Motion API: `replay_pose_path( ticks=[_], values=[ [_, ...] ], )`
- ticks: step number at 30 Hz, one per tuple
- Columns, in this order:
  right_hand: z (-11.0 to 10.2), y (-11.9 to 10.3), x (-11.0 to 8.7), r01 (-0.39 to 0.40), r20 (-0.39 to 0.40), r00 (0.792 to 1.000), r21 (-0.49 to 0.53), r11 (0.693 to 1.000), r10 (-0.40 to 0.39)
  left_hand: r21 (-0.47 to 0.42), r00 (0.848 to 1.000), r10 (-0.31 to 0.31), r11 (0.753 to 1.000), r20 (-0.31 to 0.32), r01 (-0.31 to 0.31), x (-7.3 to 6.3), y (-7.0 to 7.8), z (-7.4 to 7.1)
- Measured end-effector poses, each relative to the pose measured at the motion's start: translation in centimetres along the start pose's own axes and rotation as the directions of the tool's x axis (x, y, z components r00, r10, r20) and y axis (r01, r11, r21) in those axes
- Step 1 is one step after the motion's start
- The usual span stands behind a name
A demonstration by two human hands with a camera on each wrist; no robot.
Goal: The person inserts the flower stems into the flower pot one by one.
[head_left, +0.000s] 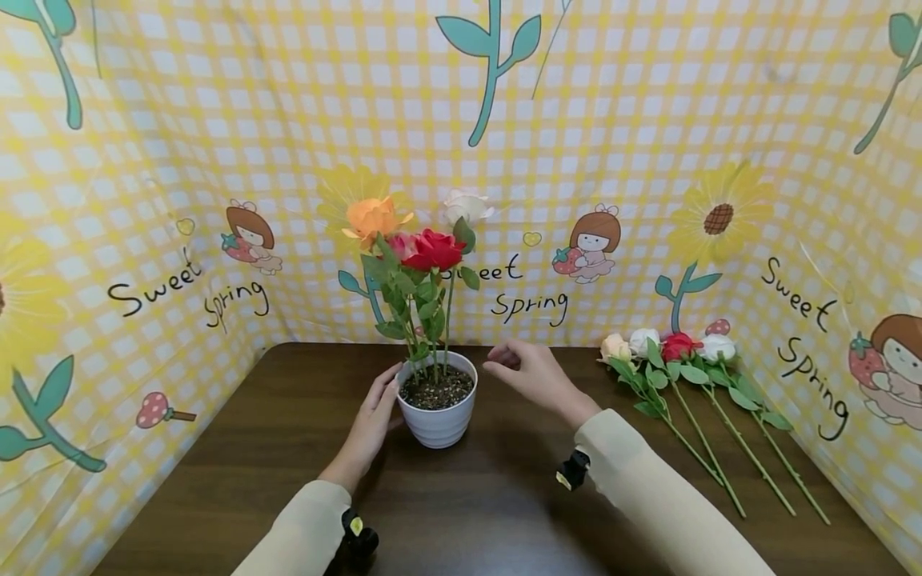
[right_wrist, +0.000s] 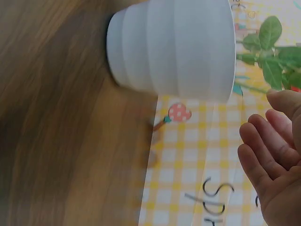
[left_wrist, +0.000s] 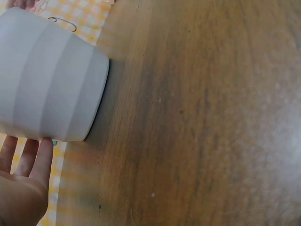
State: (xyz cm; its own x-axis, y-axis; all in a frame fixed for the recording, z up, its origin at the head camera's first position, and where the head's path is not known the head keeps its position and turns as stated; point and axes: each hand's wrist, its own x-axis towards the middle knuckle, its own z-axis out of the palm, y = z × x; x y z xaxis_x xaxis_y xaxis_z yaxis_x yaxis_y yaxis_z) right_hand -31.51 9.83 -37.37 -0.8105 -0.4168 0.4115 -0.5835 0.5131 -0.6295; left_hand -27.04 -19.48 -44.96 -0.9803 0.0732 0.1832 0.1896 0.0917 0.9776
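Observation:
A white ribbed flowerpot (head_left: 438, 424) filled with dark soil (head_left: 435, 394) stands upright on the table. Rising from the soil are an orange rose (head_left: 373, 218), a pink rose (head_left: 400, 246), a red rose (head_left: 435, 250) and a white rose (head_left: 467, 206). My left hand (head_left: 370, 424) rests its fairly straight fingers (left_wrist: 43, 162) against the pot's left side. To the right of the rim, my right hand (head_left: 535, 372) hovers with nothing in it. Its fingers (right_wrist: 265, 146) are loosely bent, apart from the pot in the right wrist view.
Loose roses lie at the table's right side: a peach one (head_left: 615, 348), a red one (head_left: 679, 346) and two white ones (head_left: 718, 347), stems pointing toward me. Yellow checked cloth (head_left: 403, 104) walls in the dark wooden table (head_left: 238, 480) at the back and both sides.

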Motion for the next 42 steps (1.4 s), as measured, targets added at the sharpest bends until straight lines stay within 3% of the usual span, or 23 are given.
replay_pose_path(
  ticks=[11,22,32,42],
  values=[
    [-4.1,3.6,-3.4,-0.110,-0.019,0.994,-0.092,0.990,0.109,0.002,1.000,-0.002,1.000,0.007,0.002,0.1,-0.2,0.0],
    [-8.9,7.7,-7.1,-0.132,-0.082,0.990,-0.192,0.972,0.118,0.006,1.000,0.000,1.000,-0.006,0.000,0.0,-0.1,0.0],
    [-12.3,10.3,-11.0,-0.268,-0.075,0.963,-0.225,0.937,0.258,0.003,1.000,-0.010,1.000,-0.004,0.010,-0.1,0.1,0.1],
    [-14.0,12.8,-14.0,-0.351,-0.078,0.936,-0.244,0.904,0.343,-0.003,1.000,-0.002,1.000,-0.004,0.002,-0.2,0.1,0.1]
  ],
)
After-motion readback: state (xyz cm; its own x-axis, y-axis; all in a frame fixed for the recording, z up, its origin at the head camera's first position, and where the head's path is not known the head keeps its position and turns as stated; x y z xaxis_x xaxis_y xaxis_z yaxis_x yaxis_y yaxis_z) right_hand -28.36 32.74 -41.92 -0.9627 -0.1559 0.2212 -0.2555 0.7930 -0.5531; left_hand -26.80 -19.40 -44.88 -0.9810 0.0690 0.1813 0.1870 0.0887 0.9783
